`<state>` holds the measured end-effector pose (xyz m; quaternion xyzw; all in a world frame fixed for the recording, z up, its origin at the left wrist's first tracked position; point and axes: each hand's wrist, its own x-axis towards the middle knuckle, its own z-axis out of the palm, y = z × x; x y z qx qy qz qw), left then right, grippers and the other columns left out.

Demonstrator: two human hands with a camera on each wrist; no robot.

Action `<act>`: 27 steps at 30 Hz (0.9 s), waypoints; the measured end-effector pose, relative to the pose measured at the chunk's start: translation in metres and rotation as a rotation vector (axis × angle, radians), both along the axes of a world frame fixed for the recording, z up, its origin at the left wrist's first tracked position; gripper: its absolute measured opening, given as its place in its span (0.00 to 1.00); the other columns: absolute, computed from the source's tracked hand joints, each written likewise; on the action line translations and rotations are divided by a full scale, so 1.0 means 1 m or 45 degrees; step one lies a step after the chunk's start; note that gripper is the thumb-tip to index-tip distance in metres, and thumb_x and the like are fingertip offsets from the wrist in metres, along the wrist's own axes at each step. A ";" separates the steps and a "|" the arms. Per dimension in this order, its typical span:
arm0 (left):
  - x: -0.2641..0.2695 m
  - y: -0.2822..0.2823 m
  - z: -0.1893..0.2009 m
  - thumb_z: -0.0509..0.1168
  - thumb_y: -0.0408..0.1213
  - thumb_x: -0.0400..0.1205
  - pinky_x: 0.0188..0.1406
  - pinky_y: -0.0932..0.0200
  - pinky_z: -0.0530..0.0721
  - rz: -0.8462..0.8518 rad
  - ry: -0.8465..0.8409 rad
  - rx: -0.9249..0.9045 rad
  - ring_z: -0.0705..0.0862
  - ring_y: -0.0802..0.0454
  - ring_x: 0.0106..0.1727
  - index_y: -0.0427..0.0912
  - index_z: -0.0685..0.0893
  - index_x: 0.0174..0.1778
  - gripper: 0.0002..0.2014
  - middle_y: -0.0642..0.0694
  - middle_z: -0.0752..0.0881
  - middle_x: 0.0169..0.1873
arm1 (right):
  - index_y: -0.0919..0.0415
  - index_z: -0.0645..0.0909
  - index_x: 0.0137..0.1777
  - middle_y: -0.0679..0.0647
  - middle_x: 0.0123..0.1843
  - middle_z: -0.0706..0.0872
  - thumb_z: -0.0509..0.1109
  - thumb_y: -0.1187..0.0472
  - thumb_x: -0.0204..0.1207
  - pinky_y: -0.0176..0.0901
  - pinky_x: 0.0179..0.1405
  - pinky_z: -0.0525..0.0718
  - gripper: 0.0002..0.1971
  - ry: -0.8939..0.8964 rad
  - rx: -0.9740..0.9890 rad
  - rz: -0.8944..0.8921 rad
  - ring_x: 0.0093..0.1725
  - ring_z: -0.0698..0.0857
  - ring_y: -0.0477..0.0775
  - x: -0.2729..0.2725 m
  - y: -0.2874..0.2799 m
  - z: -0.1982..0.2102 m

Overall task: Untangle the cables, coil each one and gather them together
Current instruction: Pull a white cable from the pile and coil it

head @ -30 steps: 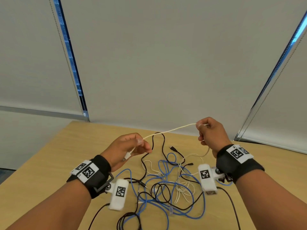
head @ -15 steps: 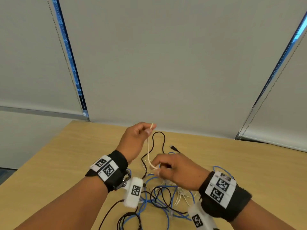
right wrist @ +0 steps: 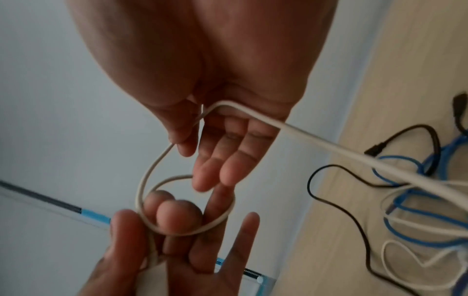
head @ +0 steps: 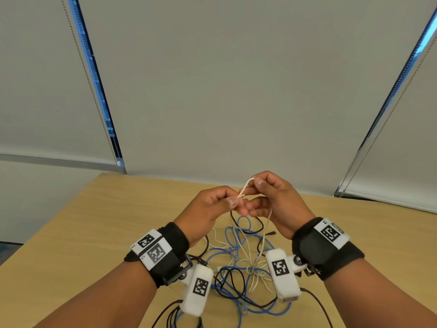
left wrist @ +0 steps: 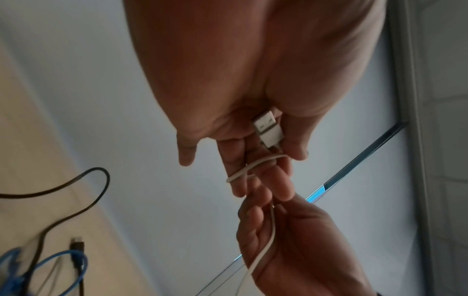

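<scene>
Both hands are raised together above the table. My left hand (head: 227,201) pinches the white cable (head: 246,187) near its USB plug (left wrist: 268,128), which lies against the palm, and a loop of the cable (right wrist: 187,204) circles its fingers. My right hand (head: 262,188) pinches the same white cable at the top of the loop; the rest runs through its palm (right wrist: 253,116) down to the pile. A tangle of blue cable (head: 233,235), black cable (head: 234,275) and thin white cable (head: 255,268) lies on the table below the wrists.
The wooden table (head: 82,233) stretches left and right of the pile. Grey window blinds (head: 212,91) rise behind its far edge. A black plug (head: 270,233) lies at the right of the tangle. More black cable (head: 172,316) sits by the near edge.
The right hand has risen from low over the pile to meet the left hand. The white cable, earlier stretched between the hands, is now looped around the left fingers.
</scene>
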<state>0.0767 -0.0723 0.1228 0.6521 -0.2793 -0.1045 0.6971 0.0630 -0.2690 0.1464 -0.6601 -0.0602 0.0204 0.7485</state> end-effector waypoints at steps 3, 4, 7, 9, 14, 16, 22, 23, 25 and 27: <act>0.000 0.005 0.001 0.63 0.38 0.85 0.64 0.62 0.79 -0.034 0.036 -0.005 0.88 0.46 0.66 0.41 0.84 0.42 0.09 0.45 0.94 0.52 | 0.56 0.87 0.49 0.59 0.49 0.93 0.64 0.60 0.88 0.42 0.34 0.87 0.10 -0.061 -0.116 -0.004 0.43 0.92 0.57 0.001 -0.003 0.001; 0.001 0.006 0.001 0.63 0.39 0.85 0.66 0.61 0.79 -0.051 0.048 -0.008 0.88 0.45 0.67 0.40 0.83 0.42 0.09 0.42 0.93 0.56 | 0.55 0.87 0.49 0.59 0.49 0.93 0.65 0.60 0.87 0.42 0.34 0.86 0.10 -0.075 -0.148 0.003 0.44 0.92 0.57 0.001 -0.004 0.001; 0.000 0.007 0.001 0.62 0.38 0.86 0.67 0.57 0.83 -0.095 0.070 -0.007 0.88 0.42 0.66 0.29 0.81 0.48 0.12 0.39 0.92 0.60 | 0.52 0.90 0.49 0.54 0.46 0.91 0.67 0.60 0.85 0.40 0.33 0.84 0.09 -0.128 -0.294 0.007 0.42 0.89 0.52 0.001 -0.004 0.003; -0.002 0.007 0.003 0.64 0.39 0.86 0.63 0.54 0.86 -0.122 0.113 -0.007 0.92 0.37 0.59 0.29 0.81 0.53 0.13 0.38 0.91 0.61 | 0.51 0.91 0.49 0.50 0.41 0.90 0.69 0.60 0.85 0.38 0.30 0.82 0.09 -0.165 -0.354 0.017 0.39 0.86 0.49 0.002 -0.003 0.002; 0.000 0.009 0.005 0.63 0.40 0.87 0.61 0.50 0.86 -0.152 0.108 0.023 0.93 0.39 0.43 0.38 0.87 0.48 0.10 0.39 0.90 0.65 | 0.51 0.91 0.49 0.49 0.33 0.86 0.71 0.59 0.83 0.38 0.25 0.78 0.07 -0.221 -0.363 -0.033 0.29 0.79 0.46 0.008 -0.001 -0.004; 0.002 0.011 0.005 0.62 0.38 0.87 0.68 0.49 0.83 -0.223 0.151 -0.056 0.91 0.30 0.57 0.38 0.84 0.43 0.11 0.35 0.87 0.67 | 0.51 0.90 0.48 0.48 0.32 0.84 0.71 0.59 0.83 0.39 0.24 0.77 0.07 -0.208 -0.364 -0.074 0.26 0.77 0.46 0.011 -0.004 -0.008; 0.009 0.014 0.017 0.59 0.40 0.88 0.76 0.36 0.70 -0.229 0.351 -0.536 0.80 0.29 0.74 0.41 0.73 0.41 0.11 0.30 0.80 0.75 | 0.50 0.88 0.47 0.53 0.33 0.82 0.69 0.57 0.85 0.42 0.25 0.77 0.07 -0.025 -0.511 -0.071 0.25 0.78 0.48 0.007 -0.006 -0.035; 0.012 0.013 0.017 0.60 0.41 0.88 0.77 0.35 0.69 -0.147 0.346 -0.567 0.81 0.31 0.74 0.42 0.72 0.41 0.10 0.33 0.81 0.74 | 0.49 0.88 0.49 0.51 0.33 0.83 0.68 0.55 0.86 0.42 0.26 0.79 0.07 -0.020 -0.587 0.000 0.26 0.79 0.48 0.003 0.000 -0.038; 0.017 0.012 0.017 0.62 0.39 0.87 0.74 0.38 0.72 0.071 0.300 -0.548 0.84 0.37 0.72 0.44 0.74 0.41 0.09 0.39 0.85 0.72 | 0.46 0.86 0.57 0.48 0.34 0.85 0.64 0.53 0.87 0.43 0.33 0.84 0.09 -0.041 -0.823 0.189 0.29 0.83 0.47 -0.006 0.013 -0.042; 0.025 0.010 0.016 0.62 0.34 0.88 0.72 0.45 0.77 0.283 0.177 -0.379 0.87 0.44 0.69 0.44 0.76 0.40 0.09 0.44 0.88 0.68 | 0.45 0.82 0.66 0.48 0.36 0.86 0.63 0.54 0.88 0.40 0.40 0.86 0.11 -0.061 -0.971 0.331 0.32 0.85 0.43 -0.015 0.024 -0.042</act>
